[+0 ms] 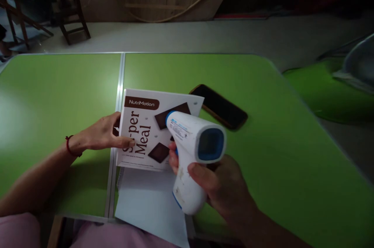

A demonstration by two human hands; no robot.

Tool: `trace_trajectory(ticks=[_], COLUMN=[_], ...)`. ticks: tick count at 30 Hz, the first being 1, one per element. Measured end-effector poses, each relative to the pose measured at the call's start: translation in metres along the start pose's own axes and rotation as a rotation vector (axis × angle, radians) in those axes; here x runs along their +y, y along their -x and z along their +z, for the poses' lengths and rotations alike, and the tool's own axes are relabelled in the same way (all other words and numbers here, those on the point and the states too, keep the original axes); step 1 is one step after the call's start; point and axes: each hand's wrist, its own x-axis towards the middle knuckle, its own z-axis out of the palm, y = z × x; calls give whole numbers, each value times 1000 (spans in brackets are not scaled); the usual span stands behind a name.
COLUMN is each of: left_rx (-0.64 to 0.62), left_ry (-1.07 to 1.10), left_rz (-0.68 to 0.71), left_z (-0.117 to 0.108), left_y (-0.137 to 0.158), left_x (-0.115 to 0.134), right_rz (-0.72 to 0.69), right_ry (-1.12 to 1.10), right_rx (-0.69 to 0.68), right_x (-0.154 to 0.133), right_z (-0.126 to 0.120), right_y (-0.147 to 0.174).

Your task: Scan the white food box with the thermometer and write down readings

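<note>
My left hand [102,133] grips the left edge of a white cardboard box [140,123] printed "NutriMotion" and "Meal", its thumb over the front and the other fingers behind. A thin white tip, perhaps of a pen, shows by those fingers. My right hand [224,185] is wrapped round the handle of a white and blue infrared thermometer [187,143]. Its nose points at the box front and overlaps the printed brown squares; whether they touch, I cannot tell. The thermometer's small screen [210,144] is dark and faces me.
A dark smartphone [222,106] lies behind the box on the green folding table [58,84]. White paper [149,205], spiral-bound at its left, lies at the near edge below the box. A wooden chair [71,10] stands at the back left, and a green object [330,88] at the right.
</note>
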Motion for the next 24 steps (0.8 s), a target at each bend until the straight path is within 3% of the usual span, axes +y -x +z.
trace_trajectory(ticks=[5, 11, 17, 21, 24], left_rx=[4, -12, 4, -46, -82], left_ry=[-13, -27, -23, 43, 93], left_rz=[2, 16, -2, -5, -13], left_z=[0, 0, -1, -4, -7], left_y=[0, 0, -1, -1, -2], left_x=[0, 0, 1, 1, -1], right_rz=[-14, 34, -40, -190, -193], right_ry=[-53, 35, 38, 119, 341], right_rx=[-22, 4, -15, 198, 414], right_x=[0, 3, -3, -11, -18], right_z=[1, -3, -2, -11, -27], right_y=[0, 0, -1, 0, -2])
